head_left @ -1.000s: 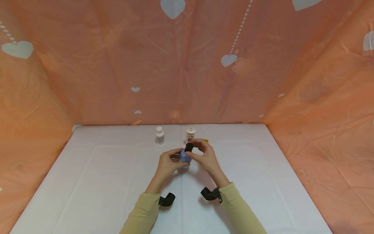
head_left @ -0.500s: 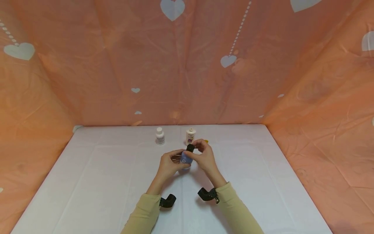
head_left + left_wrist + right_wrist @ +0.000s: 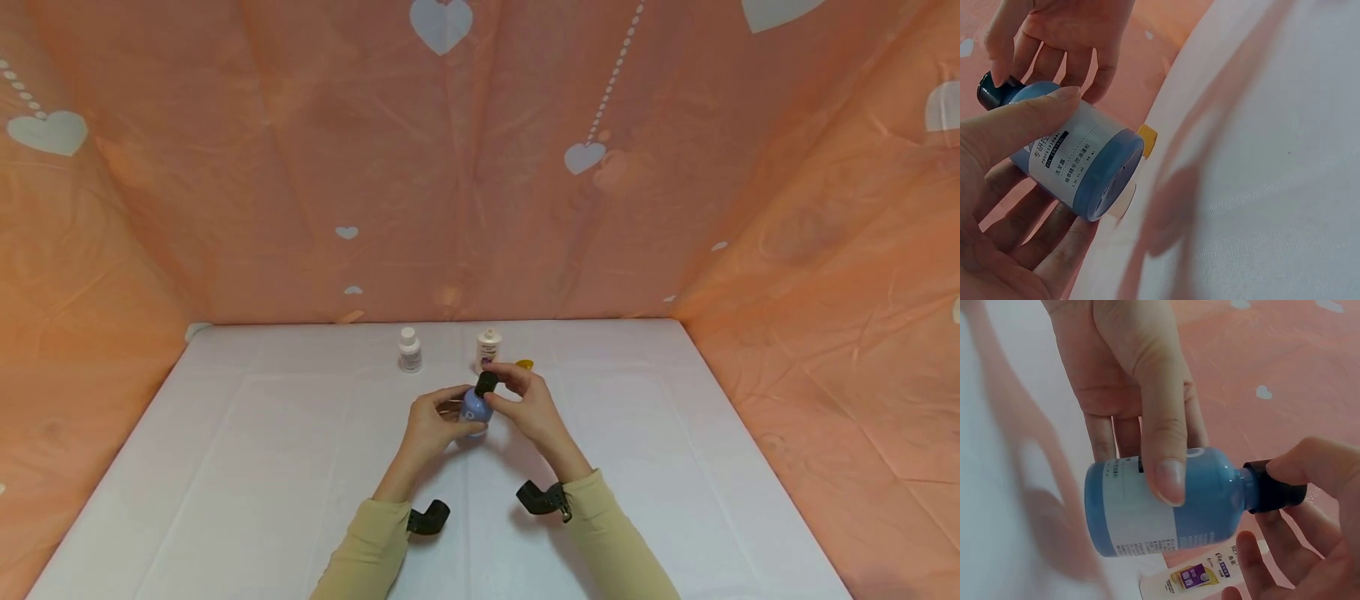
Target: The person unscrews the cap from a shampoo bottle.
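Observation:
A small blue bottle (image 3: 474, 407) with a white printed label and a black cap (image 3: 487, 383) is held above the table, tilted. My left hand (image 3: 432, 427) grips its body; in the left wrist view the thumb lies across the label and the fingers support the other side. At the top end, my right hand (image 3: 534, 410) pinches the black cap between thumb and fingers. The right wrist view shows the cap (image 3: 1275, 489) at the bottle's neck, with a short bit of blue neck visible below it. Whether the cap is loose, I cannot tell.
Behind the hands stands a cream bottle (image 3: 488, 343) with a narrow bare nozzle. Beside it lies a yellow cap (image 3: 524, 364). Farther left is a white bottle (image 3: 409, 352) with a white cap. An orange curtain (image 3: 465, 208) rises behind the white-covered table (image 3: 247, 467).
My right hand turned at the cap: its wrist swung left, then back right, and the thumb shifted from the bottle's shoulder to the cap. The left hand keeps its hold, almost still.

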Available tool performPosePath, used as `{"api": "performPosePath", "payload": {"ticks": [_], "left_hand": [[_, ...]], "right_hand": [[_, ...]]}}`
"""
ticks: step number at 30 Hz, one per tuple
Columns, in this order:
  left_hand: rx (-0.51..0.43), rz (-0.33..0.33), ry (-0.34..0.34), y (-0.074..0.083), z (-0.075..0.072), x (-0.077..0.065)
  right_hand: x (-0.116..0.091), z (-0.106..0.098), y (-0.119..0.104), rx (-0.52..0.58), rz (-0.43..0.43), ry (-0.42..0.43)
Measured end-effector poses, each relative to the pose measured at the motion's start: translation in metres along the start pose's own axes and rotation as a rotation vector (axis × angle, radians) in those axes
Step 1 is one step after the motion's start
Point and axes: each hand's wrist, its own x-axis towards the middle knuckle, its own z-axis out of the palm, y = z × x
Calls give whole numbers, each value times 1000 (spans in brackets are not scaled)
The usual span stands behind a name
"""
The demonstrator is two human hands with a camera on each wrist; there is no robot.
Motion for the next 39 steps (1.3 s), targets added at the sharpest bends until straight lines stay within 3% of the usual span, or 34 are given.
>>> {"api": "performPosePath", "payload": {"ticks": [6,12,19,26,39], "left_hand": [[4,2,-1,0,1,0],[6,2,3,1,2,0],[10,-9,-3,1,2,0],[15,-14,1,2,1,-1],[-12,-5,4,1,1,0]], "right_hand": [[3,-3,5,29,-22,-24],[8,2,28,-41,28,73],[8,5,28,-86,51,111],[1,4,-5,-101,-11,44],[1,-1,-6,-20,-52,-58]]}}
